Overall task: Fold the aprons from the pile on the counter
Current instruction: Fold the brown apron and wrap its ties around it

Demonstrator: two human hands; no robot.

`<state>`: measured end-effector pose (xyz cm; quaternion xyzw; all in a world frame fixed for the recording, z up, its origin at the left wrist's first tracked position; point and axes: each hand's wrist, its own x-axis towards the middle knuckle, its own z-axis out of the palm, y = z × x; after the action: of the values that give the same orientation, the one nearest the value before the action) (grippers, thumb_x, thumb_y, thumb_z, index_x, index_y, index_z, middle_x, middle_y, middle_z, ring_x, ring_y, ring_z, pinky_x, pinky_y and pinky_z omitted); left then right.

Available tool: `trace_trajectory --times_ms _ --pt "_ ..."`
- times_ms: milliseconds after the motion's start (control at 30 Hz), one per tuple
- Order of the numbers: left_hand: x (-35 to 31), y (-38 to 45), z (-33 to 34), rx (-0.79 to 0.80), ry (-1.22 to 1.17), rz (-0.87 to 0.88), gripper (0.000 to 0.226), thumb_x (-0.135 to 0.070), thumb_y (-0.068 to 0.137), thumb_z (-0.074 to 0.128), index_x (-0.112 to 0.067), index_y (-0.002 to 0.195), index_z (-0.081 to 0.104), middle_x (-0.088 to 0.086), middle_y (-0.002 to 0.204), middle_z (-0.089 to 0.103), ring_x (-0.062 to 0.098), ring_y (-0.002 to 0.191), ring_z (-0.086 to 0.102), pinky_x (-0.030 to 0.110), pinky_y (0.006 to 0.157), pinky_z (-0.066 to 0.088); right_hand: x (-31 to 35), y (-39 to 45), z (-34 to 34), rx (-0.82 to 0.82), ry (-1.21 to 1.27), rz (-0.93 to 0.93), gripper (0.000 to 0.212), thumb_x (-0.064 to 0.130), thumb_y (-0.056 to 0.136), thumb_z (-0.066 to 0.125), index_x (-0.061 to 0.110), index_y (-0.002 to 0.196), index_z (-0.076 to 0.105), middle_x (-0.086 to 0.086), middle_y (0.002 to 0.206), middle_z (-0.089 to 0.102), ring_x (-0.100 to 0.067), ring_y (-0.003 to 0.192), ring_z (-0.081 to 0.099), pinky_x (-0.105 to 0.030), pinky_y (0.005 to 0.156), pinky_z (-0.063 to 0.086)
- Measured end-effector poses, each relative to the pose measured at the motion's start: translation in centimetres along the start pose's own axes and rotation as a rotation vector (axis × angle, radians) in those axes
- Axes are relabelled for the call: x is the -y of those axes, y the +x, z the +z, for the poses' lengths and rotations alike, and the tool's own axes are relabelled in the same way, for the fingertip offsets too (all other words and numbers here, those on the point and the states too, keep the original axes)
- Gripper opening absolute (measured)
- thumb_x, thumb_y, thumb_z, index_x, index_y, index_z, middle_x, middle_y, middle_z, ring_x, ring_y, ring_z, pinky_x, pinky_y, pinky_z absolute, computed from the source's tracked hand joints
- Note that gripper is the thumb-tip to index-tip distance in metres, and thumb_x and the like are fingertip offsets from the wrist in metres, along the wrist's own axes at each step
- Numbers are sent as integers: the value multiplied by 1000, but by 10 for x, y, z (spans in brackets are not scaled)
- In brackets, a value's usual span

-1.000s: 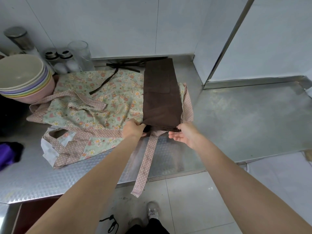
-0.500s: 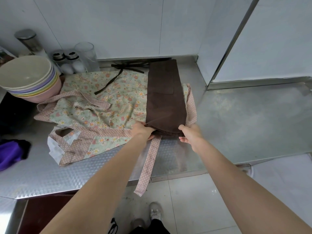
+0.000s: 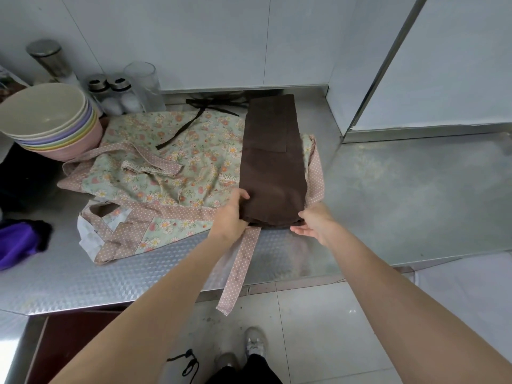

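Note:
A brown apron [image 3: 273, 159], folded into a long narrow strip, lies on top of a floral apron [image 3: 166, 164] with pink dotted trim, running from the back wall toward me. My left hand [image 3: 231, 214] grips the near left corner of the brown strip. My right hand [image 3: 315, 224] holds the near right corner, fingers under the edge. The near end is lifted slightly off the counter. A thin brown tie [image 3: 194, 117] trails over the floral apron near the wall. One pink dotted strap [image 3: 239, 267] hangs over the counter's front edge.
The steel counter [image 3: 401, 195] extends right of the aprons. Stacked bowls [image 3: 50, 120] stand at the left, with shakers [image 3: 110, 92], a glass [image 3: 144, 84] and a metal canister [image 3: 48, 58] behind. A purple cloth [image 3: 19, 242] lies far left. A wall corner [image 3: 340, 101] juts in at right.
Both hands have closed in on the brown strip's near end and taken its corners; the end has bunched up and lifted slightly.

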<state>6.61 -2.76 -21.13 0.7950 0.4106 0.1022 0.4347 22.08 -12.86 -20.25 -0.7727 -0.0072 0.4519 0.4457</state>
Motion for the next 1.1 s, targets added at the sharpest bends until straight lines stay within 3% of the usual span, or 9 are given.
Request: trace_trajectory --times_ms 167,233,367,500,633,800,967,1033,1100 --pt "3 -8 -4 106 -80 84 52 1 80 65 -22 117 38 5 94 57 20 73 58 17 56 43 -1 -9 -3 42 109 -32 11 11 90 59 16 99 56 -8 118 60 -23 98 61 -23 50 54" --pt "5 -11 -9 102 -294 16 50 4 77 68 -24 110 42 2 96 56 15 78 57 12 63 45 -2 -11 -4 57 65 -48 11 7 87 64 15 89 56 -7 106 61 -18 88 61 -21 53 53" --pt "-5 -17 -14 165 -677 -167 47 6 79 67 -15 116 47 0 92 57 8 77 59 9 62 51 -2 -7 -6 11 -25 -47 17 5 86 65 10 76 52 -9 86 59 -11 47 58 -13 36 45" --pt "-7 -13 -17 175 -654 -150 43 12 81 62 -11 113 47 5 92 54 11 63 63 15 57 55 0 -6 -5 9 -24 -30 22 4 87 64 10 72 49 -6 74 58 -5 30 54 -13 34 43" --pt "-7 -8 -16 200 -605 -178 35 13 86 55 -10 111 49 8 90 55 9 55 65 16 56 56 4 -10 -9 19 -23 -27 23 3 92 56 10 72 45 -7 72 55 -7 30 54 -13 35 43" --pt "3 -10 -14 105 -652 -250 29 9 92 45 -9 114 51 11 83 61 8 51 67 15 54 55 0 -12 -9 34 113 -17 21 1 92 54 9 74 49 -7 75 54 -17 57 55 -13 36 44" --pt "4 -18 -10 125 -714 -249 32 7 95 41 -11 120 49 16 85 64 11 58 69 18 58 57 -15 -5 -6 -132 52 -127 28 6 85 66 11 72 42 -8 62 52 -1 27 46 -12 31 34" --pt "1 -21 -14 201 -778 -272 34 6 96 38 -17 119 49 19 98 63 15 64 71 20 61 58 -15 -5 -4 -138 28 -182 31 5 86 64 15 72 38 -9 71 54 -9 40 56 -14 36 41" --pt "-2 -20 -19 262 -855 -299 32 5 97 36 -19 114 51 18 114 59 18 71 72 21 65 58 -14 -5 -2 -76 66 -179 30 3 89 60 17 75 38 -13 92 53 -21 74 59 -25 53 51"
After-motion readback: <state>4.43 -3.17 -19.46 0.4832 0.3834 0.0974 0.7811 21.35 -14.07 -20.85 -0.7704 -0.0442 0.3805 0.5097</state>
